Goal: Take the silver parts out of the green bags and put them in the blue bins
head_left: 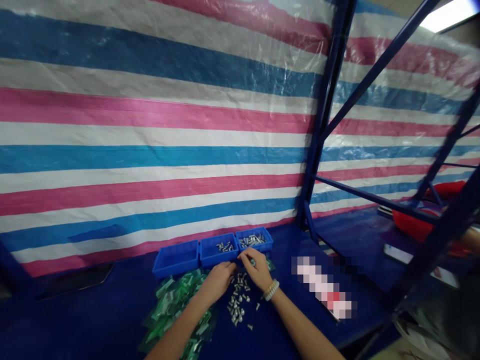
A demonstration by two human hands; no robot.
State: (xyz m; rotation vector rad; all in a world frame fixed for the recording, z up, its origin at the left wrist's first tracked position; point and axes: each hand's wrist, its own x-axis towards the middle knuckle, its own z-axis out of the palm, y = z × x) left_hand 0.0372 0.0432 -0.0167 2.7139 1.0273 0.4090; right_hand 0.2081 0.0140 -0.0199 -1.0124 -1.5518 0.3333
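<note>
My left hand (221, 279) is closed, fingers bent together beside the front of the middle blue bin (218, 259); what it holds, if anything, is too small to name. Close to its right, my right hand (256, 270) has thumb and forefinger pinched below the right bin (258, 245); nothing can be made out between them. Loose metal screws (238, 300) lie on the blue table between my forearms. Small green and clear plastic packets (176, 300) are heaped under and left of my left forearm. Small metal parts lie in the middle and right bins.
An empty-looking blue bin (176, 257) stands at the left of the row. A dark flat object (77, 281) lies at the far left. To the right are a pixelated flat item (324, 287) and a blue metal frame (318, 125). Striped sheeting (150, 115) hangs behind.
</note>
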